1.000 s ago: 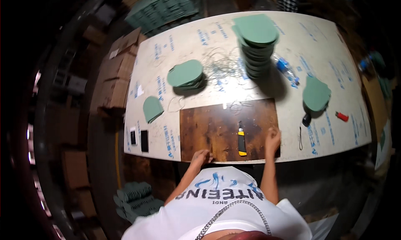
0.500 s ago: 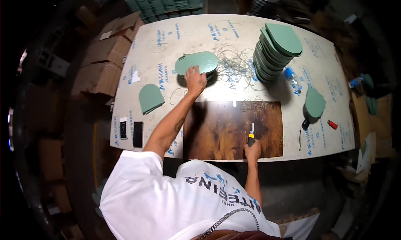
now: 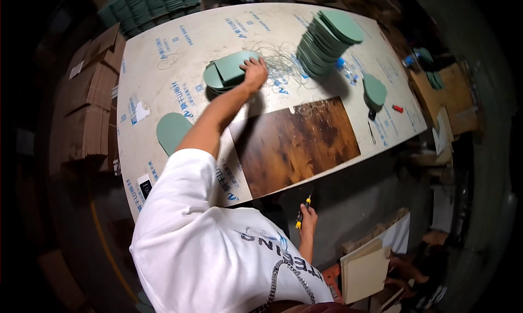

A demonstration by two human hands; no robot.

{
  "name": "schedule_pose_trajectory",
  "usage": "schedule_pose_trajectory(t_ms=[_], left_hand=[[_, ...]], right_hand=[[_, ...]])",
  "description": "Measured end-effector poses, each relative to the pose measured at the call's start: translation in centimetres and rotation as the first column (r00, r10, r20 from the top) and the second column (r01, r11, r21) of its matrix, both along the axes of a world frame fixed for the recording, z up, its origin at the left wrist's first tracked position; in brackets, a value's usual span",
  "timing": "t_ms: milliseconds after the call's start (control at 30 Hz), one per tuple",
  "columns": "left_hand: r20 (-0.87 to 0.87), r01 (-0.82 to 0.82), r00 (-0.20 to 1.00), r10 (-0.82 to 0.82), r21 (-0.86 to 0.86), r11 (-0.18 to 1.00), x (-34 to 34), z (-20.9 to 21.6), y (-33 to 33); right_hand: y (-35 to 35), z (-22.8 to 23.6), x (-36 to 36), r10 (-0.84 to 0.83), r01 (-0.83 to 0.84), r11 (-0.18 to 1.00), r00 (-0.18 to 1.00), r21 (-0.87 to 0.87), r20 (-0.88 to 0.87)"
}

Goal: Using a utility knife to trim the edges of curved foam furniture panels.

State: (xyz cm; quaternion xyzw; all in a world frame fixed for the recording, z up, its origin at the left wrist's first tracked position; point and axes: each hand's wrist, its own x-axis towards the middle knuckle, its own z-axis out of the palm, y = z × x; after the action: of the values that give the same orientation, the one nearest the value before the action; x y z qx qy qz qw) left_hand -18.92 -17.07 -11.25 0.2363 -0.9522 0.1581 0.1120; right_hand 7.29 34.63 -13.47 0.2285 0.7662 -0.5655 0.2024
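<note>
Green round-ended pieces (image 3: pixel 231 65) stacked on the table (image 3: pixel 204 29), left of tangled strings (image 3: pixel 278 57), left hand (image 3: pixel 254 73) bent over the top one's right end, whether pinching I can't tell, right hand (image 3: pixel 309 220) closed round a yellow-and-black cutter (image 3: pixel 303 214) off the near edge.

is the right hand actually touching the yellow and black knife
Touching. The head view shows the right hand wrapped around the knife, its fingers against the handle.
</note>
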Motion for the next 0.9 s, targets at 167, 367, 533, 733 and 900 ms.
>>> schedule_pose_trajectory(t_ms=[167,367,533,733,900], left_hand=[[-0.288,0.312,0.921,-0.261,0.150,0.938,2.3,10.1,-7.4],[-0.687,0.658,0.657,0.312,0.724,0.209,16.6,20.8,-3.8],[-0.129,0.264,0.955,0.266,0.777,-0.571,23.9,2.1,6.6],[0.222,0.180,0.890,0.398,0.631,-0.755,29.7,-5.0,20.3],[0.057,0.049,0.985,-0.162,0.808,0.587,28.1,-2.4,20.0]], right_hand=[[-0.8,1.5,3.3,-0.029,0.024,0.998,0.994,-0.051,-0.104],[1.7,1.9,5.6,-0.180,0.175,0.925,0.983,-0.338,0.016],[1.6,1.6,5.9,-0.291,0.327,0.762,0.944,-0.559,0.156],[-0.7,3.8,5.5,-0.148,0.184,0.854,0.983,-0.487,0.113],[-1.8,3.4,6.8,-0.189,0.256,0.846,0.964,-0.469,0.186]])
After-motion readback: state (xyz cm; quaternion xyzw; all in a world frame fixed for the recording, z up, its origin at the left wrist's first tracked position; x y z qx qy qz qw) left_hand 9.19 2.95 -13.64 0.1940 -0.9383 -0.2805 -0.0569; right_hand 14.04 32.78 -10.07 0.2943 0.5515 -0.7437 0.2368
